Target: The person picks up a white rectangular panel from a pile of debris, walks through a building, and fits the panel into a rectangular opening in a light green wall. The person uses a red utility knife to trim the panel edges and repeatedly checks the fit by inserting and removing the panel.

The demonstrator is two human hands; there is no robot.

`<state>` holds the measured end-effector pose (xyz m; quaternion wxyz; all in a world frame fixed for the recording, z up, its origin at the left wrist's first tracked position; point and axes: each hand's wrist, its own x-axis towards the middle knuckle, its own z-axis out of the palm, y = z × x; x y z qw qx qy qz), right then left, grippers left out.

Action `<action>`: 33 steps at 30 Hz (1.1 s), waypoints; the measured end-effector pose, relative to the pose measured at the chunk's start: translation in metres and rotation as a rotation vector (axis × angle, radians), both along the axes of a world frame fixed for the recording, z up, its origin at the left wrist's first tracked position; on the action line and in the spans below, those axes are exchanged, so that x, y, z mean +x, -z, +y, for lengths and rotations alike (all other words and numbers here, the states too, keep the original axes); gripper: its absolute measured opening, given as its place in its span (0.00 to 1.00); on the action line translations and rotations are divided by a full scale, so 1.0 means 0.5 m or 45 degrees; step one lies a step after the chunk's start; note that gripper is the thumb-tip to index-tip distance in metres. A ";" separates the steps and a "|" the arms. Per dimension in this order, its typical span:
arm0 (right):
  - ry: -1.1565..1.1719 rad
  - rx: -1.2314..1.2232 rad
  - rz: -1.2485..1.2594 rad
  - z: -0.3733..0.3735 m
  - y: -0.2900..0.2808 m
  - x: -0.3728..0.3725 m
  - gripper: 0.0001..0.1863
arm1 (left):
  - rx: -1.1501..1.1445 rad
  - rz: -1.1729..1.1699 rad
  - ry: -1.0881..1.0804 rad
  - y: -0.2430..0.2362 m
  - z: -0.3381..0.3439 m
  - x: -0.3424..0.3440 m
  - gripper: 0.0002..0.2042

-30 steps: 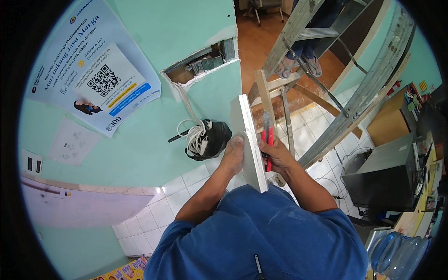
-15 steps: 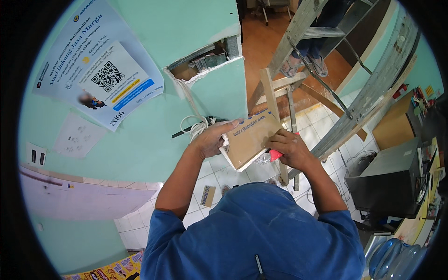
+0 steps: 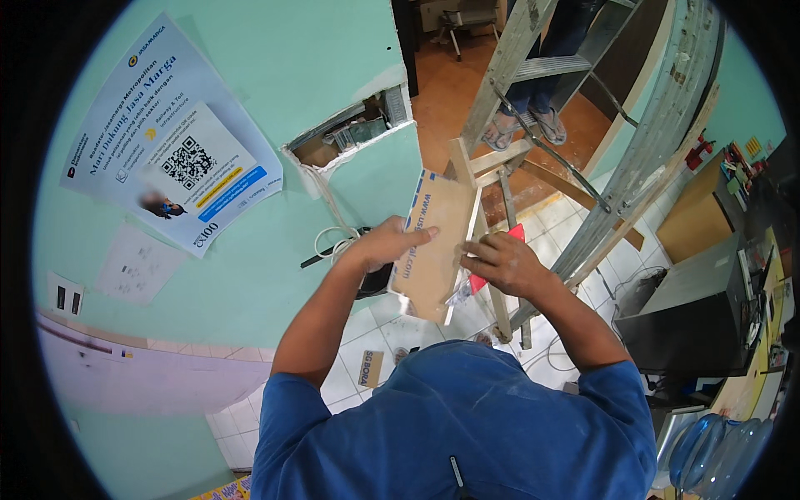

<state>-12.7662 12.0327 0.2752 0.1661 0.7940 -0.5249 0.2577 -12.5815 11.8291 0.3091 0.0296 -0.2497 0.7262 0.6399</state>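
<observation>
My left hand (image 3: 387,243) grips a piece of plasterboard (image 3: 440,225) by its left edge, thumb lying on the brown paper face. The board has blue print, white plaster edges and a ragged lower end. At its right edge is my right hand (image 3: 504,262), fingers curled round a red object (image 3: 515,233) whose kind I cannot make out; its fingertips are at the board's edge. Something clear and crumpled-looking shows below those fingers. Ahead, a rough-edged opening (image 3: 312,153) is cut in the green wall (image 3: 337,75), with cables (image 3: 327,200) hanging from it.
A wooden-and-metal stepladder (image 3: 550,68) stands ahead right, with a person's sandalled feet (image 3: 546,125) on a lower step. A small board offcut (image 3: 372,369) lies on the tiled floor. At right are a dark cabinet (image 3: 679,337) and blue water bottles (image 3: 698,450).
The plasterboard has turned counterclockwise, its far end swinging left, and stands more upright in view. Both hands have shifted with it, and more of the red object shows.
</observation>
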 end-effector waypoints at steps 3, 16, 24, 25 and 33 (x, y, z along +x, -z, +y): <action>0.260 -0.025 -0.345 0.006 0.031 0.002 0.18 | -0.376 0.133 -0.120 0.009 0.042 -0.002 0.23; 0.229 0.111 -1.971 -0.026 -0.105 0.097 0.25 | -1.182 0.860 -0.639 0.017 0.120 -0.040 0.14; 0.132 0.001 -1.833 -0.051 -0.142 0.107 0.25 | -1.066 1.060 -0.606 0.013 0.121 -0.040 0.14; 0.125 0.014 -1.809 -0.054 -0.143 0.106 0.25 | -1.084 1.083 -0.594 0.011 0.120 -0.040 0.13; 0.096 0.041 -1.882 -0.065 -0.165 0.096 0.27 | -1.025 1.147 -0.554 -0.013 0.112 -0.047 0.12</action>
